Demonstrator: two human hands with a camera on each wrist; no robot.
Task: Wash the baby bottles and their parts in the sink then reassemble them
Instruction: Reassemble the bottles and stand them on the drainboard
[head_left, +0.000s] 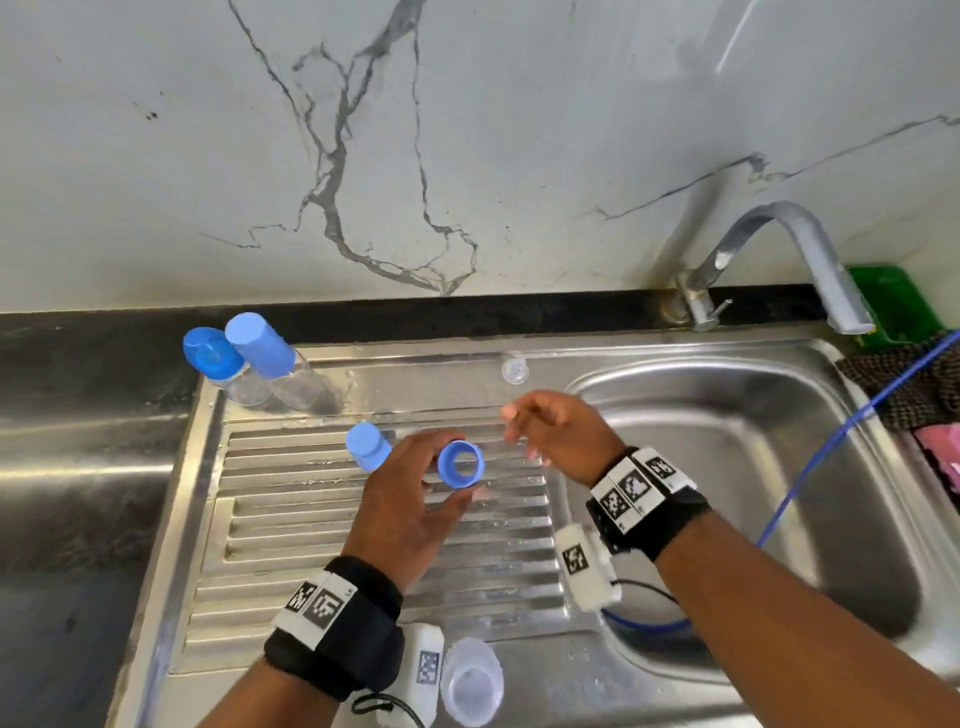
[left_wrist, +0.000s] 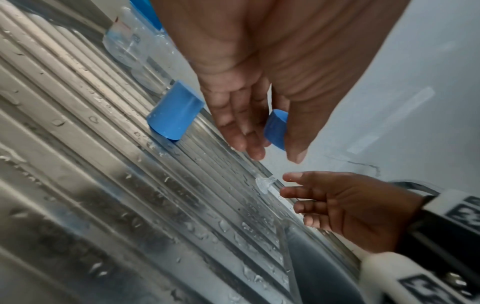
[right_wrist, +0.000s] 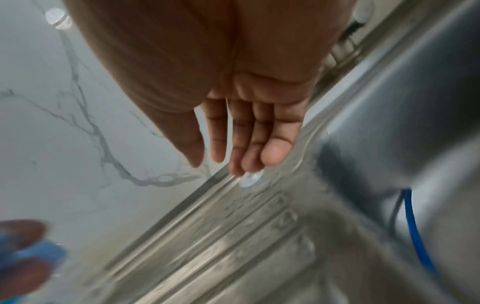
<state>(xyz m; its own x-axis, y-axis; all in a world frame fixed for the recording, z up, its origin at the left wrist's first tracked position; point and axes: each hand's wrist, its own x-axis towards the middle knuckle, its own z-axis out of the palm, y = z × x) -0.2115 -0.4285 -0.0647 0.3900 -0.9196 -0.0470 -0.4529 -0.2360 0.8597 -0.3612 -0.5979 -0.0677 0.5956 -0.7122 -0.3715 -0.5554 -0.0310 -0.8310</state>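
Observation:
My left hand (head_left: 453, 472) pinches a blue screw ring (head_left: 461, 464) between thumb and fingers above the ribbed drainboard (head_left: 291, 519); the ring (left_wrist: 276, 129) also shows in the left wrist view. My right hand (head_left: 519, 431) is open and holds nothing, its fingers stretched toward a clear nipple (head_left: 515, 370) lying at the back of the drainboard. In the right wrist view the fingertips (right_wrist: 249, 164) hover just short of the nipple (right_wrist: 250, 179). A blue cap (head_left: 368, 446) stands left of my left hand. A clear open bottle (head_left: 471, 680) stands at the front edge.
Two capped bottles (head_left: 260, 364) stand at the drainboard's back left corner. The sink basin (head_left: 727, 467) lies to the right under the faucet (head_left: 810, 260), with a blue hose (head_left: 810, 467) running into it. A dark cloth (head_left: 904, 384) and a green item (head_left: 893, 301) sit at the far right.

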